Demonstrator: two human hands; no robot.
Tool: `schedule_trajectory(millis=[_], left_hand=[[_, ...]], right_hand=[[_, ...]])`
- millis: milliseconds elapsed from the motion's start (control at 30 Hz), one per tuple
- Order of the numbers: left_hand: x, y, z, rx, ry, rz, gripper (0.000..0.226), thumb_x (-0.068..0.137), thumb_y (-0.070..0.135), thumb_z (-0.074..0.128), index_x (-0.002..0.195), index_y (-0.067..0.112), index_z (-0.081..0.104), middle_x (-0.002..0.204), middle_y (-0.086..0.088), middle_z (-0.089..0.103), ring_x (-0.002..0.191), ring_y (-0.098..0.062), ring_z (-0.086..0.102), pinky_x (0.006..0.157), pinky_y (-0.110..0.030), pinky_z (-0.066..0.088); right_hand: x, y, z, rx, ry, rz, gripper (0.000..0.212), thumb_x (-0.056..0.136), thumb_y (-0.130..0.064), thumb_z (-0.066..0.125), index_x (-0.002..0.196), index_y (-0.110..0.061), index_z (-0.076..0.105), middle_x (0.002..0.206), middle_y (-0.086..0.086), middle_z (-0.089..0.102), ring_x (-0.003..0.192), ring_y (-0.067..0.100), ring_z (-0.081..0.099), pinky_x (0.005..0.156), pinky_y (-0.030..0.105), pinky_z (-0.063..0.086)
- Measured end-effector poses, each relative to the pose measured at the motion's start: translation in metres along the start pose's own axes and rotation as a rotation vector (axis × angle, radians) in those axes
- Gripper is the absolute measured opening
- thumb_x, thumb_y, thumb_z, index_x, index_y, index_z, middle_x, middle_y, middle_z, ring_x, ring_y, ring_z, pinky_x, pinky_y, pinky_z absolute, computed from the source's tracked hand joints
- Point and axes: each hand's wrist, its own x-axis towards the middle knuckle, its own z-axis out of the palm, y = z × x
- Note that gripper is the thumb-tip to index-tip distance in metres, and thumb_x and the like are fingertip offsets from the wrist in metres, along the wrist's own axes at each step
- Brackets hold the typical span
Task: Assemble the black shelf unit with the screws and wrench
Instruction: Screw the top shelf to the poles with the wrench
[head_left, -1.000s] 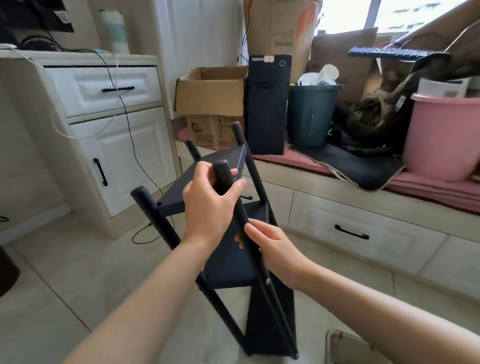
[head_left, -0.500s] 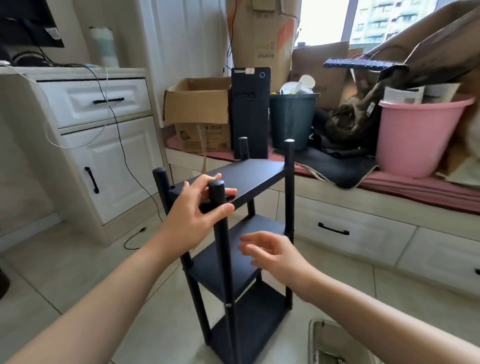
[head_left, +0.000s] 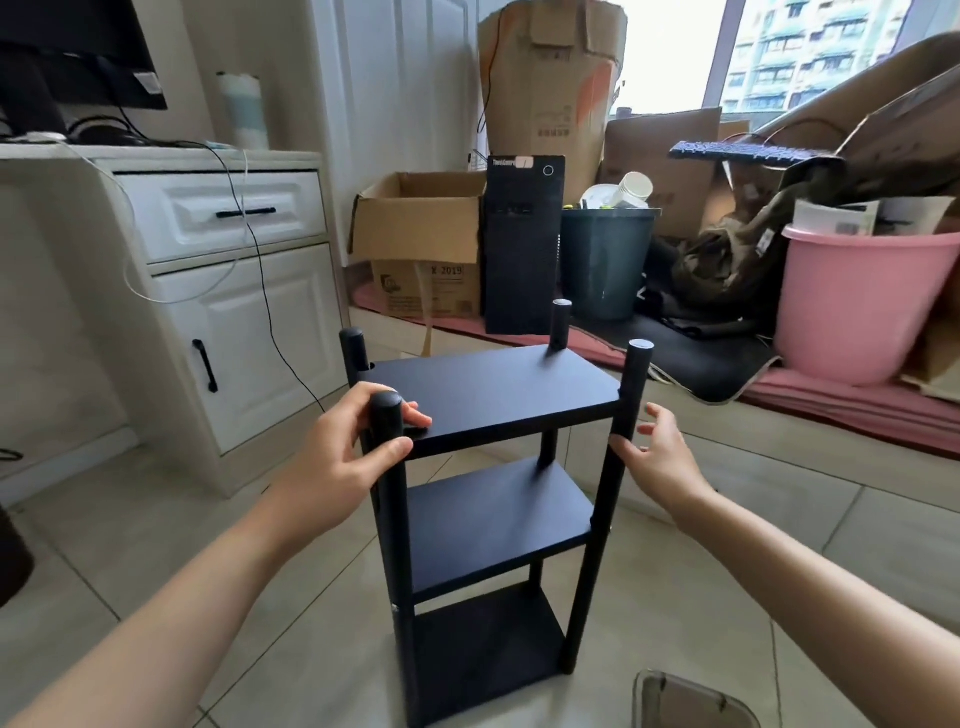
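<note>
The black three-tier shelf unit with flat rectangular boards and four round posts (head_left: 493, 499) stands upright on the pale tiled floor (head_left: 156, 545), and everything else sits around it. Beyond it, along the wall, are a black computer tower (head_left: 522, 249), a brown open cardboard box (head_left: 421, 234), a dark green bin (head_left: 605, 260) and, off to the right, a pink plastic bucket (head_left: 852, 301). To its left is a white cabinet with black handles (head_left: 223, 291).

All three boards look seated between the posts and the frame stands on its own, so the assembly appears essentially done; any last tightening cannot be judged, since no screws or wrench are in view.

The left hand (head_left: 343, 457) curls thumb and fingers round the top of the near-left post (head_left: 387, 431). The right hand (head_left: 657, 457) is spread with relaxed fingers beside the near-right post (head_left: 626, 415), its thumb at the post's surface, gripping nothing.
</note>
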Motion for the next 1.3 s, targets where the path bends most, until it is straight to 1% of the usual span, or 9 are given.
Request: schedule_trajectory(millis=[233,400,500,567,633,800,967,1100,1300], left_hand=[[0.005,-0.002,-0.005,0.087,0.111,-0.035,0.053,0.092,-0.006,0.062,0.127,0.031,0.048,0.107,0.005,0.070,0.113,-0.006,0.061,0.098,-0.012,0.041],[0.010,-0.010,-0.005,0.406,0.243,-0.021,0.062,0.094,-0.002,0.060,0.141,0.036,0.050,0.136,0.007,0.055,0.114,0.002,0.054,0.101,-0.009,0.035],[0.012,-0.013,0.001,0.729,0.351,-0.038,0.071,0.089,-0.007,0.060,0.151,0.023,0.045,0.163,-0.014,0.027,0.152,-0.029,0.017,0.124,-0.040,0.016],[0.010,-0.013,0.012,0.883,0.382,-0.050,0.075,0.083,-0.011,0.061,0.151,0.017,0.046,0.166,-0.023,0.008,0.154,-0.040,-0.001,0.124,-0.050,0.005],[0.006,-0.011,0.025,0.965,0.390,-0.015,0.079,0.076,-0.014,0.067,0.148,0.013,0.050,0.166,-0.026,0.005,0.153,-0.047,-0.004,0.122,-0.058,0.001],[-0.001,-0.004,0.068,1.081,0.278,0.156,0.080,0.065,-0.015,0.077,0.140,0.006,0.058,0.158,-0.020,0.036,0.152,-0.043,0.016,0.121,-0.062,0.015],[-0.003,0.011,0.116,1.030,0.159,0.312,0.067,0.071,0.007,0.087,0.134,0.006,0.064,0.137,-0.010,0.064,0.136,-0.037,0.051,0.114,-0.061,0.035],[0.005,0.019,0.140,1.052,0.173,0.445,0.054,0.078,0.023,0.085,0.128,0.011,0.069,0.129,-0.006,0.069,0.126,-0.032,0.061,0.108,-0.061,0.043],[0.009,0.018,0.146,1.137,0.260,0.498,0.054,0.080,0.023,0.086,0.131,0.014,0.068,0.127,-0.006,0.071,0.115,-0.029,0.068,0.100,-0.055,0.052]], right_hand=[[0.008,-0.006,0.015,0.091,-0.043,-0.037,0.024,0.098,-0.020,0.056,0.122,-0.020,0.052,0.114,0.004,0.064,0.109,0.026,0.060,0.096,0.050,0.050],[-0.024,-0.002,0.011,0.095,-0.007,-0.136,0.014,0.096,-0.021,0.062,0.108,-0.024,0.056,0.094,-0.004,0.068,0.091,0.020,0.066,0.084,0.045,0.055],[-0.048,-0.001,0.006,0.132,-0.023,-0.171,0.012,0.093,-0.020,0.066,0.103,-0.021,0.060,0.090,-0.006,0.069,0.084,0.017,0.067,0.079,0.046,0.057],[-0.062,-0.002,0.004,0.150,-0.035,-0.173,0.010,0.093,-0.021,0.066,0.102,-0.021,0.061,0.092,-0.005,0.069,0.084,0.015,0.067,0.079,0.044,0.058],[-0.074,-0.001,0.002,0.167,-0.048,-0.168,0.009,0.094,-0.022,0.065,0.103,-0.022,0.061,0.095,-0.005,0.070,0.087,0.015,0.068,0.080,0.043,0.058],[-0.094,0.003,-0.006,0.217,-0.093,-0.159,0.007,0.093,-0.022,0.066,0.097,-0.025,0.061,0.097,-0.007,0.071,0.089,0.013,0.071,0.080,0.044,0.059],[-0.103,0.008,-0.016,0.263,-0.172,-0.166,0.016,0.095,-0.014,0.063,0.100,-0.030,0.065,0.098,-0.010,0.073,0.087,0.008,0.072,0.085,0.040,0.059],[-0.105,0.010,-0.018,0.304,-0.181,-0.177,0.020,0.095,-0.009,0.062,0.102,-0.027,0.066,0.095,-0.010,0.074,0.089,0.010,0.072,0.087,0.041,0.059],[-0.099,0.013,-0.019,0.244,-0.220,-0.210,0.015,0.097,-0.010,0.060,0.101,-0.023,0.065,0.090,-0.015,0.071,0.090,0.008,0.072,0.088,0.047,0.058]])
